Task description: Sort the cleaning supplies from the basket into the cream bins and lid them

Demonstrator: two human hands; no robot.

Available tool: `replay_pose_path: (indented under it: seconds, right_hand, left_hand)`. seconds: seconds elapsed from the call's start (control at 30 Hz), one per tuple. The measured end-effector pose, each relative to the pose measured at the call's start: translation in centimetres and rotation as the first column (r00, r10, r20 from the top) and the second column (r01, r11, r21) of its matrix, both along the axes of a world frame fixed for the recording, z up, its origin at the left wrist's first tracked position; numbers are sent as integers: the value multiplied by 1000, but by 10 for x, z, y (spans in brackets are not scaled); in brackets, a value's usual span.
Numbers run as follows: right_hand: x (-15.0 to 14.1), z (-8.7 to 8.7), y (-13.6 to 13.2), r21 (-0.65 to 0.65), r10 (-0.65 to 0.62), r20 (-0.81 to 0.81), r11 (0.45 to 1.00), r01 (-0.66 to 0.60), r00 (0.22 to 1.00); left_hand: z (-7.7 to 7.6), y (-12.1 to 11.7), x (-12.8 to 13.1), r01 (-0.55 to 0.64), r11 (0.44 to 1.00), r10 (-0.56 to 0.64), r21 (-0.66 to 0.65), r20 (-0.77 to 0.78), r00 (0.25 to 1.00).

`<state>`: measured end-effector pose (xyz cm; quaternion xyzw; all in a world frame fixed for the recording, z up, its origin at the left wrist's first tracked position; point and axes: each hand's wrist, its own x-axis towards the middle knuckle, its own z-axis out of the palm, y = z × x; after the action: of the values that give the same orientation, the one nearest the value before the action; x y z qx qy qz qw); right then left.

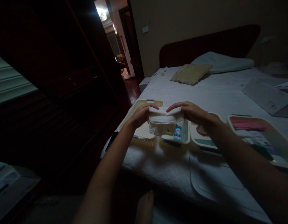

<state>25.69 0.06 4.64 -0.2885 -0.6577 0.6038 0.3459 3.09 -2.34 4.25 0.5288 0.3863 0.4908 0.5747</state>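
Observation:
A white folded cloth (166, 117) is stretched between my two hands, above the bins at the bed's front edge. My left hand (142, 115) pinches its left end, thumb side on top. At its right end my right hand (189, 111) grips in the same way. Below the cloth stands a white bin (187, 137) with a blue-labelled bottle (178, 132) inside. Partly behind my left hand is a cream perforated basket (139, 132). The cloth's exact kind cannot be made out.
Right of my hands are a white bin (195, 138) and a larger bin (284, 140) holding pink cloth (248, 125) and packets. A beige cushion (192, 74) and a pillow (220, 62) lie farther back on the bed. A dark cabinet (53, 81) rises at left.

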Motion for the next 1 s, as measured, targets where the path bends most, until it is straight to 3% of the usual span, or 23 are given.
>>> replay_pose_path:
  seconds: [0.23, 0.3, 0.5, 0.67, 0.8, 0.9, 1.0]
  right_hand:
    - [6, 5, -7, -178, 120, -22, 976, -122, 993]
    - [6, 6, -7, -161, 90, 36, 983, -83, 995]
    - [1, -3, -1, 94, 1, 155, 995, -16, 988]
    - [-3, -7, -2, 27, -131, 88, 991, 129, 987]
    - [-8, -8, -5, -104, -231, 9, 967, 231, 973]
    - [-14, -15, -5, -229, -168, -113, 963, 139, 979]
    - [-18, -22, -3, -254, -48, -207, 967, -6, 977]
  left_hand:
    - [8, -6, -1, 57, 998, -57, -39, -4, 998]
    - [7, -6, 0, 34, 999, -34, -9, -57, 998]
    - [-4, 0, -1, -29, 998, 39, 51, -211, 977]
    - [-8, 2, -1, -56, 994, 76, 98, -219, 973]
    - [-8, 2, 1, -118, 988, 136, 98, -207, 969]
    - [-9, 2, 1, -136, 985, 153, 109, -169, 974]
    - [-10, 3, 1, -127, 986, 142, 110, -147, 979]
